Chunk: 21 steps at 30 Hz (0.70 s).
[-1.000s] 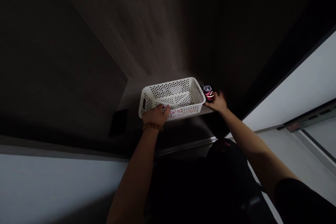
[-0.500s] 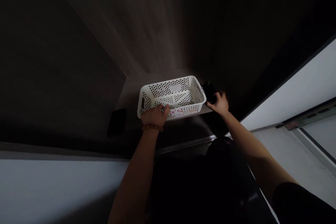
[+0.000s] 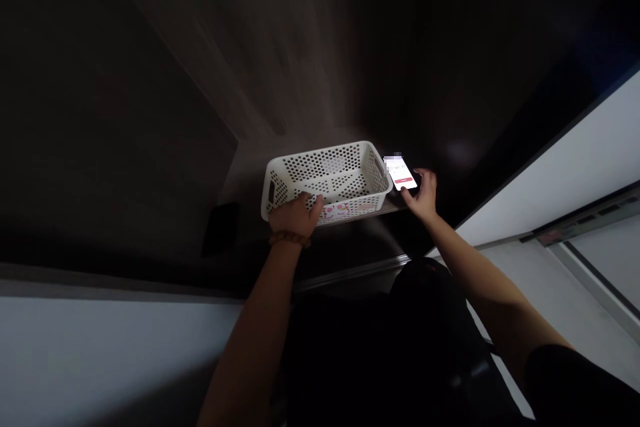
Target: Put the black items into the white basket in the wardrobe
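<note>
The left hand [image 3: 294,217] lay on the front rim of a white perforated plastic basket [image 3: 327,173], its fingers curved over the rim and gripping it. The right hand [image 3: 424,197] held a slim smartphone with a lit white screen [image 3: 403,173] just beside the basket, above a dark shelf [image 3: 386,209]. The top of the screen was blurred, so its writing could not be read.
</note>
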Tool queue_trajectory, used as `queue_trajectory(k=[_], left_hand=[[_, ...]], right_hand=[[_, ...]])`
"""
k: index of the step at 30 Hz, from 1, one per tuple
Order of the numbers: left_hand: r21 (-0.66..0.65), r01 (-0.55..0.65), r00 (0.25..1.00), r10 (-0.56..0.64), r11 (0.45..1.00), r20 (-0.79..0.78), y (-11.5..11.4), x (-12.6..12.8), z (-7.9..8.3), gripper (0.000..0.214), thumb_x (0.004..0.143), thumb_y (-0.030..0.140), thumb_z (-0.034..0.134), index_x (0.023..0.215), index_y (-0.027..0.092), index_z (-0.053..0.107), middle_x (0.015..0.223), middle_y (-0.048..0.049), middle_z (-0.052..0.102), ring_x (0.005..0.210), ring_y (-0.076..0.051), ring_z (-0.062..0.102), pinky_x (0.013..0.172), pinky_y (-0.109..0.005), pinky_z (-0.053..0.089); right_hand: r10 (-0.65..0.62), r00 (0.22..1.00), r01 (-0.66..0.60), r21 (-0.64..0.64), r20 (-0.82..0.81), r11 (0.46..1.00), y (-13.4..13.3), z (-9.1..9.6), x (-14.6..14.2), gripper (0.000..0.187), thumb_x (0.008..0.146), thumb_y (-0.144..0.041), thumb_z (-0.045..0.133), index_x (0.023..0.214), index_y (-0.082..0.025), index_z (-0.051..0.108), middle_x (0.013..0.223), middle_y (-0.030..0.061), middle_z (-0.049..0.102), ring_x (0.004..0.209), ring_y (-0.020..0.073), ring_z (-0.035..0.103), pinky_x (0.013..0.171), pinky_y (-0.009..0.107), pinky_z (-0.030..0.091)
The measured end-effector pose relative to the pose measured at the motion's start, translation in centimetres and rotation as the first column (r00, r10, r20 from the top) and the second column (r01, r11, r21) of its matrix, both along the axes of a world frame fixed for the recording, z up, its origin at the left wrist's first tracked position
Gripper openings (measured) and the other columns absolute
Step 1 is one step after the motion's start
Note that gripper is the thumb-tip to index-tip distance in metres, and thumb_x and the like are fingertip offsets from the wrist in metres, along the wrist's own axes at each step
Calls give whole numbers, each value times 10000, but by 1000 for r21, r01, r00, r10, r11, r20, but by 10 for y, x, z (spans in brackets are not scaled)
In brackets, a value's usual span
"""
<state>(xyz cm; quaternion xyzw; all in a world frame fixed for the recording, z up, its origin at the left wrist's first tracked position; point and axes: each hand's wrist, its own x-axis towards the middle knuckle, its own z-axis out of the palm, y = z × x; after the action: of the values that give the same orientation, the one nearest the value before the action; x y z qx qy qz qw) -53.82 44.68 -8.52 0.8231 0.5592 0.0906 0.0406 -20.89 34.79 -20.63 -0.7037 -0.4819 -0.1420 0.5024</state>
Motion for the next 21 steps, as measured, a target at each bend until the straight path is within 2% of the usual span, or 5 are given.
queue_trajectory(k=[3, 6, 10, 15, 21], left_hand=[[133, 68, 986, -87, 989, 141, 1, -13, -4, 588, 976, 565, 490, 1362, 183, 714, 1229, -140, 799, 1221, -368, 708, 1086, -510, 501], [250, -13, 966, -52, 968, 252, 8, -32, -9, 739, 895, 674, 598, 1449, 186, 641, 1563, -166, 602, 1455, -401, 538, 1220, -544, 413], [67, -93, 966, 74, 993, 246, 24, -52, -13, 1162, 702, 790, 774, 1630, 181, 431, 1726, -204, 376, 1558, -465, 402, 1249, -588, 399], [-33, -69, 977, 74, 997, 201, 29, -53, -12, 1264, 698, 757, 811, 1694, 172, 296, 1731, -202, 378, 1590, -430, 377, 1272, -540, 406], [-46, -87, 988, 93, 995, 127, 24, -50, -9, 1247, 741, 765, 784, 1690, 126, 286, 1751, -245, 315, 1588, -446, 371, 1277, -558, 385]], right_hand=[[147, 983, -148, 1, 114, 989, -12, 23, -41, 621, 894, -604, 592, 1377, -224, 504, 1356, 174, 539, 1318, 356, 558, 1110, 601, 517], [217, 961, -193, -145, 173, 970, -12, 47, -84, 803, 868, -685, 655, 1507, -244, 451, 1545, 199, 435, 1459, 394, 461, 1163, 625, 480], [154, 966, -82, -320, 207, 944, 3, 66, -118, 1059, 762, -786, 754, 1588, -215, 419, 1733, 225, 204, 1547, 487, 320, 1194, 653, 432], [72, 977, 25, -448, 199, 894, 19, 67, -126, 1190, 709, -827, 788, 1618, -170, 390, 1754, 256, 186, 1558, 540, 262, 1204, 681, 403], [74, 985, 2, -432, 158, 902, 23, 57, -123, 1131, 728, -880, 732, 1588, -223, 406, 1731, 243, 250, 1550, 538, 247, 1078, 695, 528]])
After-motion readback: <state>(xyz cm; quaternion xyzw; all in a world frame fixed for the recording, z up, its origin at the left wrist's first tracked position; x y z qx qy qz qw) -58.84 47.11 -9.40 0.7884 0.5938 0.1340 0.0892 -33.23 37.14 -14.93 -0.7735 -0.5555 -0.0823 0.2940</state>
